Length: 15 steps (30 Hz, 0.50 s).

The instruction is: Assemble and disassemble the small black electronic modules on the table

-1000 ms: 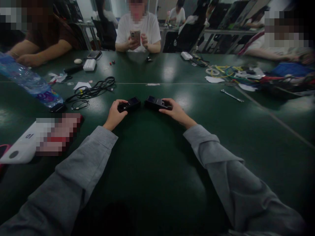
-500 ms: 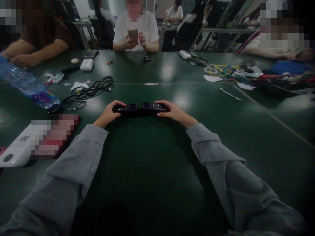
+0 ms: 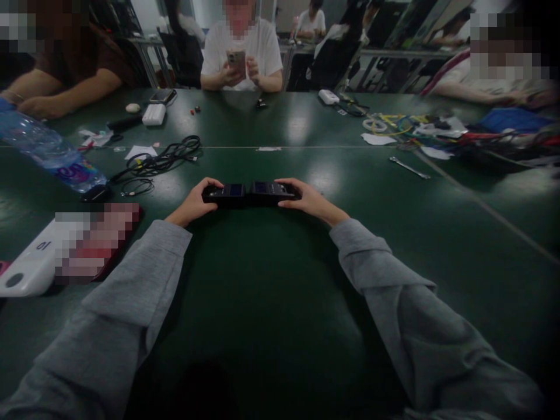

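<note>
And there they are at twelve o'clock: your left hand (image 3: 191, 204) grips one black device (image 3: 231, 197), pointing to three; your right hand (image 3: 313, 201) grips its twin (image 3: 264, 196), pointing to nine, inner ends close, contact unclear, neither hand clearly nearer.

This one has on a long-sleeved grey top, the cloth soft and slightly mottled, creased along both the left sleeve (image 3: 118, 303) and the right sleeve (image 3: 406, 303), with wide, plain cuffs and heavy folds on the right.
</note>
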Each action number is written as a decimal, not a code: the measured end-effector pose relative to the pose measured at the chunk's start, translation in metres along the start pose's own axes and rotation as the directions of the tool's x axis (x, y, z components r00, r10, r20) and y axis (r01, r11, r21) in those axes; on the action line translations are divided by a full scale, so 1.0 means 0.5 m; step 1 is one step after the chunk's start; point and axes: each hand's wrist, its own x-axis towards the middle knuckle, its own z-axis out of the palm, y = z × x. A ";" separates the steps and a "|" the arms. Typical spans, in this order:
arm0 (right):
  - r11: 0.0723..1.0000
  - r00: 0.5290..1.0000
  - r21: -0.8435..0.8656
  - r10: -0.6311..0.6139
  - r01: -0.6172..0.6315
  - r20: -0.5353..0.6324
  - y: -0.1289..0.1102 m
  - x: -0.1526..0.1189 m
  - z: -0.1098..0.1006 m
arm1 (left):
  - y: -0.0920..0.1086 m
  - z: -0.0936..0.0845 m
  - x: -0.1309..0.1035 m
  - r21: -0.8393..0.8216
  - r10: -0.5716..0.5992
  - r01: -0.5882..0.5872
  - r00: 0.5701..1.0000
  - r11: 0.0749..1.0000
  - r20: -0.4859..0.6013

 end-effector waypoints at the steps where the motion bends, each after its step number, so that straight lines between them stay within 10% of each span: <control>1: 1.000 1.000 -0.004 -0.003 0.002 -0.002 -0.001 0.000 0.001 | -0.002 0.001 0.000 0.004 0.003 -0.003 1.000 1.000 -0.002; 9: 0.974 0.971 -0.227 -0.057 0.004 -0.231 0.021 0.014 0.019 | -0.013 0.013 0.000 0.186 0.041 -0.012 0.987 0.982 -0.153; 15: 0.783 0.802 -0.529 -0.066 -0.327 -0.594 0.049 0.020 0.020 | -0.015 0.018 -0.006 0.437 0.045 0.147 0.916 0.887 -0.398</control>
